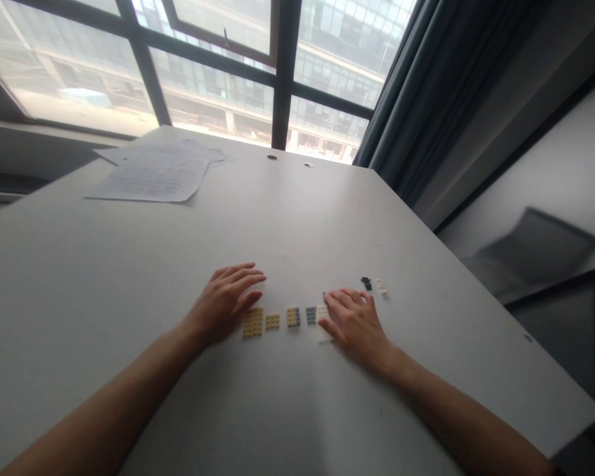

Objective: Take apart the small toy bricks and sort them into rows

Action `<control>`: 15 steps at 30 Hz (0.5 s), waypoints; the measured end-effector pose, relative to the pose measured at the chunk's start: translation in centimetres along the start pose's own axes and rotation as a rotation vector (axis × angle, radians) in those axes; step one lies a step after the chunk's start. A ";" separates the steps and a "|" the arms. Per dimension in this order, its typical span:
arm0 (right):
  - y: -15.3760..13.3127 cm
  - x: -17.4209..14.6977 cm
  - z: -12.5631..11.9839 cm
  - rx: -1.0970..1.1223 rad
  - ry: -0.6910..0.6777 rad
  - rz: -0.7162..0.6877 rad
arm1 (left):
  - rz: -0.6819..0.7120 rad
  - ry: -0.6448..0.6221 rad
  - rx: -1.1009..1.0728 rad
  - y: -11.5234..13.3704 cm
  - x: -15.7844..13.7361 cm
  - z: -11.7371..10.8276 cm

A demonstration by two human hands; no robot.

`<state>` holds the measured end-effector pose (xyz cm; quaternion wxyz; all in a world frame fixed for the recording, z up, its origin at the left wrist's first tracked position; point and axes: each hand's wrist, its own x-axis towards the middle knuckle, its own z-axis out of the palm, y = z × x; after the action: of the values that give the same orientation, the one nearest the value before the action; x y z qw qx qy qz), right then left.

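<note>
My left hand (223,297) hangs low over the white table with its fingers stretched out, holding nothing. Just below its thumb lies a larger tan toy-brick plate (252,324), partly covered by the hand. To the right of it come a small tan plate (272,322), a tan-and-grey piece (293,317) and a grey plate (311,315), in a row. My right hand (354,320) rests over a white plate (323,334), thumb apart from the fingers. It hides much of that plate. A tiny dark bit shows at its index fingertip; what it is, I cannot tell.
Beyond my right hand lie small black pieces (365,283) and a white piece (381,287). Printed papers (153,175) are spread at the table's far left. Two cable holes sit near the back edge, by the window. A dark curtain (416,86) hangs at the right.
</note>
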<state>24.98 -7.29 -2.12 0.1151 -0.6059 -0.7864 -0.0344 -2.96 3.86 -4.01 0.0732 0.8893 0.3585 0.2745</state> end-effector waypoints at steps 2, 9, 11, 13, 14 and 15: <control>2.1 -1.2 -0.2 -0.030 0.018 0.024 | -0.002 0.001 -0.003 0.0 0.0 0.0; 8.6 -4.9 -0.4 -0.115 0.091 0.006 | 0.000 -0.006 0.016 0.1 0.1 0.0; 9.3 -5.1 -0.4 -0.122 0.101 0.003 | 0.002 -0.008 0.025 0.1 0.1 0.0; 9.7 -5.1 -0.3 -0.129 0.111 0.002 | -0.001 -0.009 0.033 0.1 0.1 0.0; 9.7 -5.1 -0.2 -0.132 0.115 0.000 | -0.004 -0.009 0.034 0.1 0.0 0.0; 9.8 -5.1 -0.1 -0.135 0.122 -0.001 | -0.007 -0.009 0.034 0.0 0.0 0.0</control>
<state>35.60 -9.50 -3.99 0.1214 -0.6089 -0.7740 -0.1241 -2.95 3.83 -3.97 0.0605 0.8905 0.3657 0.2640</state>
